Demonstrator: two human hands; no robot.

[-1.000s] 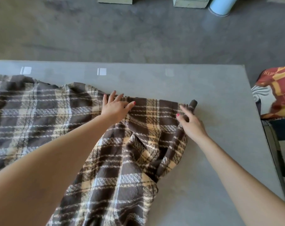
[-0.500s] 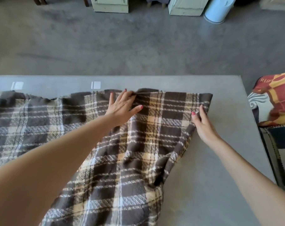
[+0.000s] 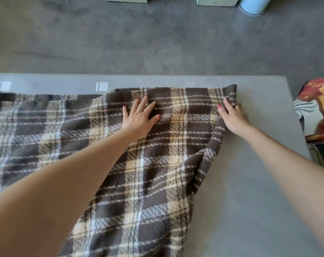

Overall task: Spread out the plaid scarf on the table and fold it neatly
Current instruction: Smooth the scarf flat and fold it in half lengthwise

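One plaid scarf [image 3: 157, 164], woven and slightly fuzzy, brown squares crossed by cream, tan and white stripes, spread over the left and centre of a smooth grey counter [image 3: 250, 201]. Far edge nearly straight along the upper middle of the frame; right edge rumpled into a soft diagonal fold running toward the lower centre. Cut off at the left and bottom borders, so full extent unknown.

Two bare hands, red-polished nails. Left hand [image 3: 139, 119] flat on the cloth at centre, fingers spread, grip fully open, holding nothing. Right hand [image 3: 233, 117] at the scarf's upper right corner, fingers curled into a bunched edge, grip closed on the cloth; fingertips partly hidden by the fold.

Right edge of frame: red and yellow printed fabric [image 3: 320, 108], cropped, lettering unreadable. Top right: pale blue cylinder [image 3: 253, 6], cut off, on the grey floor [image 3: 157, 43].
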